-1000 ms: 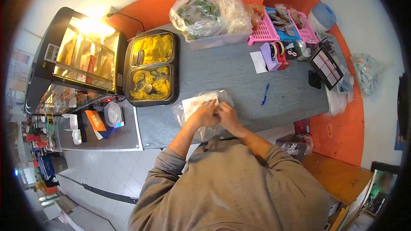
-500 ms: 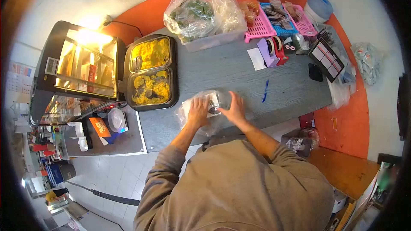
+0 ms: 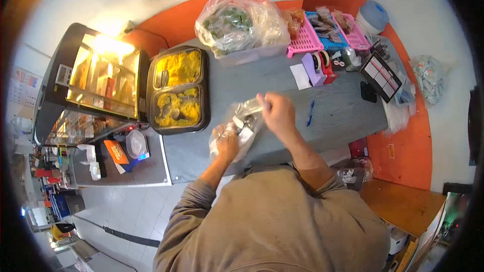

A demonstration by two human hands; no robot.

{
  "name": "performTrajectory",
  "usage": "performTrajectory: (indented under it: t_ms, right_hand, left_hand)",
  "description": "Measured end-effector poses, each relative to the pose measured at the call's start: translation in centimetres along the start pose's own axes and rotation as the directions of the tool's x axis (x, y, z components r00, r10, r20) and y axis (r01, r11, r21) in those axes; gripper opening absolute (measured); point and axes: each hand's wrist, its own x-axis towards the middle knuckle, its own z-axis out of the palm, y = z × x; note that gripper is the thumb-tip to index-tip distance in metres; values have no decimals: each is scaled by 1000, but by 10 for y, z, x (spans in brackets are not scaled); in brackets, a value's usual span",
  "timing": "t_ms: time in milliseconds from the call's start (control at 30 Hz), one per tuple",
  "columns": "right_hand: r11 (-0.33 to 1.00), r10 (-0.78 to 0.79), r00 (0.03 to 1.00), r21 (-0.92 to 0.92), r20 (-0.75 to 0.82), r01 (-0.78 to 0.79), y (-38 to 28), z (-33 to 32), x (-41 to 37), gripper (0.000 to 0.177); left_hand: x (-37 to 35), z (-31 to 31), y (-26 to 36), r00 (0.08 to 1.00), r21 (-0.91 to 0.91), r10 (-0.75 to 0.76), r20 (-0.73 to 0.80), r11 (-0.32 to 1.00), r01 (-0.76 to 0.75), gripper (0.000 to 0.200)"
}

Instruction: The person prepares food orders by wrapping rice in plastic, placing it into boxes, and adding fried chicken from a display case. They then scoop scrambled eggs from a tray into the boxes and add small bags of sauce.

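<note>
A clear plastic bag (image 3: pixel 240 143) is lifted a little at the front of the grey table, with white and dark contents inside that I cannot identify. My left hand (image 3: pixel 226 143) is closed around the bag's left side. At its upper right, my right hand (image 3: pixel 279 114) is closed in a fist on the bag's gathered edge, thumb pointing up. The plastic stretches between the two hands.
Left of the bag sits a black two-part tray (image 3: pixel 205 113) of yellow food, beside a lit display warmer (image 3: pixel 60 83). A blue pen (image 3: pixel 310 113) lies to the right. Behind are tape dispensers (image 3: pixel 313 70), pink baskets (image 3: pixel 305 40) and a large bag of greens (image 3: pixel 229 22).
My hands were lying flat and spread on the bag. Now both are closed on it, and my right hand has pulled its edge up and to the right.
</note>
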Motion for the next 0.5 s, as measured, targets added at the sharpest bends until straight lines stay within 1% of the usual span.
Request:
performTrajectory:
  t_ms: [33,67,100,133,167,200,233,267,300,333,367,400,433,467,500]
  right_hand:
    - [992,-93,990,75,-106,101,1,-3,8,27]
    - [969,-175,959,135,-225,208,6,-5,14,28]
    - [958,-43,989,288,140,0,22,-2,18,29]
    - [958,-46,990,286,132,6,24,-13,22,29]
    - [930,-189,889,367,417,26,21,-27,25,29]
    - [894,-334,684,447,648,13,15,-36,26,29]
    - [843,-198,738,496,645,-207,9,-40,30,26]
    - [844,-201,733,495,650,-207,2,-43,34,26]
    - [857,-130,743,452,657,-249,-3,-45,37,26]
    - [866,-60,752,409,656,-288,-7,-45,40,26]
    - [820,-266,654,523,708,-233,-6,-49,42,22]
    - [823,-269,649,520,712,-229,-9,-47,41,22]
    - [785,-327,672,587,664,-199,-15,-45,36,18]
    - [740,-378,695,651,612,-171,-20,-43,30,14]
    - [739,-378,694,651,613,-173,-21,-41,26,14]
  left_hand:
    - [-11,22,-21,954,120,134,-269,987,-105,74]
    - [-25,-4,-23,957,118,129,-259,988,-101,74]
    - [-33,-58,-18,990,-20,136,-36,990,-137,71]
    - [-36,-90,-20,968,-159,172,184,977,-143,68]
    - [-38,-67,-48,936,-262,326,135,923,-283,62]
    - [-42,-92,-48,937,-264,323,136,923,-280,62]
    - [-49,-142,-43,865,-266,261,428,951,-156,57]
    - [-59,-184,-39,708,-234,188,681,972,-33,53]
    - [-75,-209,-35,707,-240,186,682,970,-23,53]
    - [-87,-231,-31,782,-83,214,585,975,-205,45]
    - [-92,-241,-31,836,102,266,481,929,-354,37]
    - [-92,-236,-38,839,99,263,476,932,-348,37]
    - [-91,-226,-51,892,65,410,192,901,-428,32]
    - [-92,-221,-58,851,60,514,-109,858,-511,28]
    - [-85,-218,-63,800,41,537,-269,836,-547,33]
